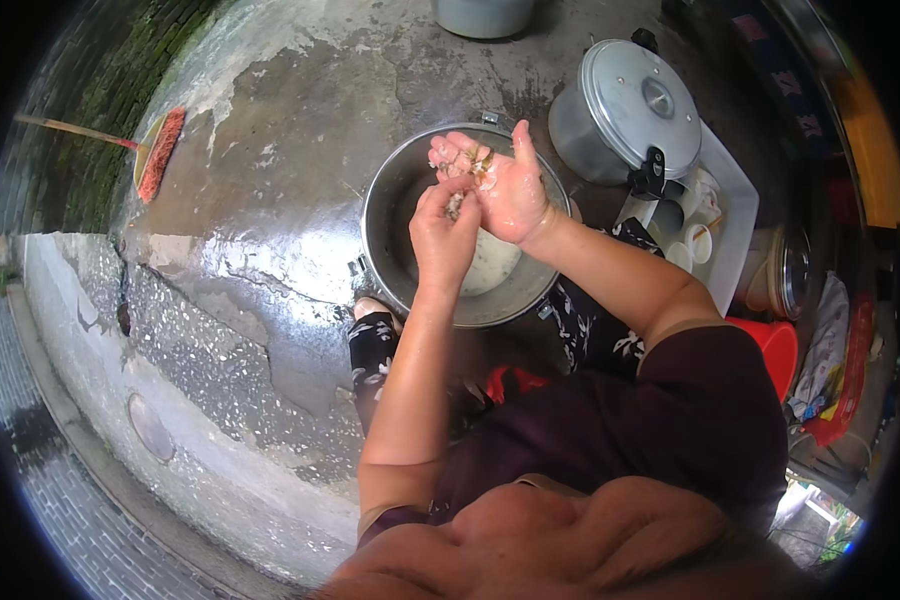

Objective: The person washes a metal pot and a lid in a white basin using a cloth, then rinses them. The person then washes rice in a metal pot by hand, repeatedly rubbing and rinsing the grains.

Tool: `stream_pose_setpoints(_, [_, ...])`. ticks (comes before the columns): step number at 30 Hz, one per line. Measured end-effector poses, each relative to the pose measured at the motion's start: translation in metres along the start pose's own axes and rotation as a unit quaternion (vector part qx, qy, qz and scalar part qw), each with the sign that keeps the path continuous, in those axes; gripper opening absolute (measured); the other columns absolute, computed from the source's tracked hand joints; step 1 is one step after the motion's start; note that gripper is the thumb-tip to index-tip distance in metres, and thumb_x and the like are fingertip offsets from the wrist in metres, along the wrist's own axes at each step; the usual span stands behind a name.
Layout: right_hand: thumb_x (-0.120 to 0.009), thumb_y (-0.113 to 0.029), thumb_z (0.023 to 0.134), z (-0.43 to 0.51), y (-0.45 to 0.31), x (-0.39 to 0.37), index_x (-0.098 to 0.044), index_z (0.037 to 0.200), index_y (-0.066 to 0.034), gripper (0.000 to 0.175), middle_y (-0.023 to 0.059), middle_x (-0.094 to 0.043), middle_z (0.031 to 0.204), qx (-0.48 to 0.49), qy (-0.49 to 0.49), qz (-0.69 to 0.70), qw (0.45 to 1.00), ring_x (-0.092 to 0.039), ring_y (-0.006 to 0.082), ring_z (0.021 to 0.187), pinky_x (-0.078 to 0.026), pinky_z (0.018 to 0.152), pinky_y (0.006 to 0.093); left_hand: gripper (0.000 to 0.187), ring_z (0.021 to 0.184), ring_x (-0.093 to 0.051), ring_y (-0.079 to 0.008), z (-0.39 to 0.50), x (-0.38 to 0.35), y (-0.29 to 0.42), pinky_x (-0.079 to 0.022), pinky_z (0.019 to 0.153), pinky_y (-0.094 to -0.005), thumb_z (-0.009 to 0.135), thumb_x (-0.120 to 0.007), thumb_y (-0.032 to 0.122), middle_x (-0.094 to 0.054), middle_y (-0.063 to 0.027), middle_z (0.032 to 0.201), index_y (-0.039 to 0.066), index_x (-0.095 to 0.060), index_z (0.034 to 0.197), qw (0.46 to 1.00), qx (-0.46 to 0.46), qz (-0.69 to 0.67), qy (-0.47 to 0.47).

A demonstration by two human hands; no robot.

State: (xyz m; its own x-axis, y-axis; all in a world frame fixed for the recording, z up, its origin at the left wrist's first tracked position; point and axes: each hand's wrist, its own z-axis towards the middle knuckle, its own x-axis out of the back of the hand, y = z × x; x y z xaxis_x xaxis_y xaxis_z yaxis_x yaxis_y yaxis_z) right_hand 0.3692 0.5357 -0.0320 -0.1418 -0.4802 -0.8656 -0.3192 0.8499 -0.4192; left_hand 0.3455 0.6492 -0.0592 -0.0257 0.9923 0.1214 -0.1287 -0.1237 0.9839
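Note:
In front of me a wide metal pot (371,202) with brackets on its rim stands on the floor between my legs. Cloudy whitish liquid (491,262) lies inside it. Over the pot my right hand (506,187) is turned palm up, fingers loosely spread and thumb raised. Wet whitish and greenish-brown scraps (482,160) rest on that palm. My left hand (446,236) has its fingertips against the right palm. Its thumb and fingers pinch a small greyish-white lump (455,204), too small to identify. Both hands look wet.
Right of the pot, a lidded pressure cooker (630,112) stands beside a white plastic tub (739,225) holding cups. A red plastic container (776,352) is near my right elbow. A red-bristled broom (161,157) leans far left. The concrete floor (285,225) is wet and cracked.

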Motion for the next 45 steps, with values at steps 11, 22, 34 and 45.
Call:
stream_pose_setpoints(11, [-0.030,-0.074,0.085,0.040,0.034,0.039,-0.012,0.148,-0.0040,0.095,0.0137,-0.029,0.149,-0.096,0.009,-0.203,0.975,-0.036,0.0209,0.131,-0.025,0.109,0.0365,0.005,0.062,-0.055,-0.0108,0.012,0.035,-0.010,-0.040,0.052,-0.0197,0.084,-0.062,0.007,-0.065,-0.0059,0.086,0.006,-0.057,0.087,0.899,0.284,-0.333,-0.002])
stream_pose_setpoints(22, [-0.055,-0.031,0.085,0.101,0.092,0.254,-0.047,0.128,-0.0028,0.052,0.0223,-0.048,0.131,-0.158,0.131,-0.889,0.409,-0.046,0.0365,0.123,-0.041,0.099,0.0434,0.013,0.063,-0.047,-0.0139,0.030,0.094,0.008,-0.034,0.044,-0.0197,0.084,-0.058,0.005,-0.054,-0.0057,0.077,0.003,-0.055,0.097,0.785,0.298,-0.536,0.090])
stream_pose_setpoints(34, [-0.053,-0.017,0.084,0.064,0.225,0.257,-0.063,0.107,-0.0022,0.029,0.0200,-0.062,0.109,-0.215,-0.200,-0.883,0.366,-0.063,0.0334,0.094,-0.050,0.082,0.0401,0.018,0.073,-0.056,-0.0190,0.033,0.099,-0.002,-0.043,0.052,-0.0214,0.084,-0.057,-0.006,-0.059,-0.0138,0.092,-0.001,-0.052,0.100,0.780,0.292,-0.535,0.140])
stream_pose_setpoints(45, [-0.050,-0.027,0.088,0.059,0.181,0.228,-0.062,0.089,-0.0027,0.027,0.0146,-0.064,0.076,-0.112,-0.179,-0.847,0.487,-0.063,0.0267,0.070,-0.050,0.065,0.0388,0.017,0.069,-0.055,-0.0170,0.033,0.091,-0.001,-0.043,0.050,-0.0199,0.083,-0.057,-0.006,-0.061,-0.0144,0.096,0.000,-0.051,0.099,0.791,0.288,-0.528,0.108])
